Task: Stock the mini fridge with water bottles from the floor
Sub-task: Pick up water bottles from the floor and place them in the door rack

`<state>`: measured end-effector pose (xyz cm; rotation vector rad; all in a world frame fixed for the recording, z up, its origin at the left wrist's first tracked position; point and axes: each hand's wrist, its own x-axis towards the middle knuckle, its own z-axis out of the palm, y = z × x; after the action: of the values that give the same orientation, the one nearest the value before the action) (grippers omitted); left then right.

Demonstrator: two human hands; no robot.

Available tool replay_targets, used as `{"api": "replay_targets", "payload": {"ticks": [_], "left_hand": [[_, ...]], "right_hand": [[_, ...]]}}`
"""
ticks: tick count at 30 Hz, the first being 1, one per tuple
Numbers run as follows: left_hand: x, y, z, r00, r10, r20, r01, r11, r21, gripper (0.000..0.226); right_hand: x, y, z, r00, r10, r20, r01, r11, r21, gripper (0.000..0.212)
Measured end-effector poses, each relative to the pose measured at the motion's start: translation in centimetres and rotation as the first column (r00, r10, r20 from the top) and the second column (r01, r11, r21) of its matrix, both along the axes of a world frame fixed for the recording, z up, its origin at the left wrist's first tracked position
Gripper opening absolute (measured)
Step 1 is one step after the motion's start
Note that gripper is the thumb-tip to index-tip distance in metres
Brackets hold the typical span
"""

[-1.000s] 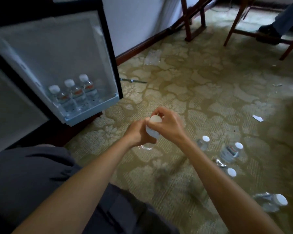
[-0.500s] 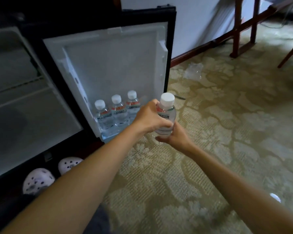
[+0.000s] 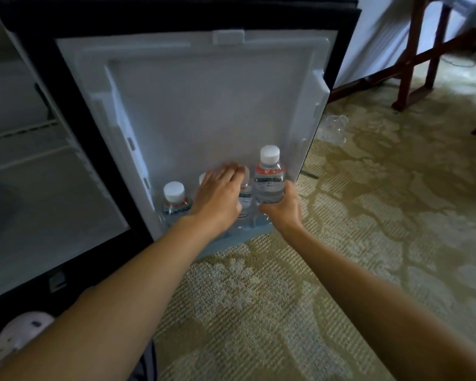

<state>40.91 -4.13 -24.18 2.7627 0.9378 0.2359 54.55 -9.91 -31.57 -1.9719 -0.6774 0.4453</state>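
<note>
The water bottle [image 3: 268,178] stands upright at the right end of the door shelf [image 3: 231,242], white cap up, with a red band at the top of its label. The right hand [image 3: 282,209] grips it low down, fingers and thumb curled round the lower body from the right. The hand covers the base, so I cannot tell whether the bottle sits in the shelf or hangs just above it.

The left hand [image 3: 217,195] lies flat, fingers straight and close together, resting on the tops of two shelved bottles just left of the held one. Of the middle bottle [image 3: 203,177] only a sliver of white cap shows past the hand. The covered bottle [image 3: 245,195], just beside the held one, shows part of its label and clear body, while its cap is blurred under the fingertips. The leftmost bottle [image 3: 173,200] stands clear of the hand, its cap fully visible.

The fridge door [image 3: 204,105] is swung open, its white liner facing the camera. The fridge interior [image 3: 39,202] lies to the left with a wire shelf [image 3: 25,158], both cut off by the frame edge. Patterned carpet [image 3: 355,243] spreads to the right. Something like crumpled clear plastic [image 3: 334,127] lies by the door's far edge, hard to make out. Wooden furniture legs [image 3: 412,64] stand beyond, tops cut off. A white perforated shoe [image 3: 17,336] shows at lower left, partly behind the left forearm
</note>
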Motion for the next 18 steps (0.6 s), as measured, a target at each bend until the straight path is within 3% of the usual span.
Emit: {"api": "replay_targets", "payload": {"ticks": [5,12,18], "left_hand": [[-0.2,-0.1,-1.0,0.997,0.005,0.075,-0.008,0.999,0.035,0.067],[-0.5,-0.2,-1.0,1.000,0.005,0.021,-0.006,1.000,0.022,0.073],[-0.4,-0.5,-0.6,0.999,0.030,-0.021,-0.030,0.999,-0.016,0.077]], "right_hand": [[0.0,1.5,-1.2,0.998,-0.004,-0.064,0.001,0.999,-0.033,0.064],[-0.3,1.4,-2.4,0.993,0.025,-0.118,-0.043,0.987,-0.154,0.067],[0.0,0.9,-1.6,0.978,0.146,-0.149,-0.180,0.951,-0.251,0.080]]}}
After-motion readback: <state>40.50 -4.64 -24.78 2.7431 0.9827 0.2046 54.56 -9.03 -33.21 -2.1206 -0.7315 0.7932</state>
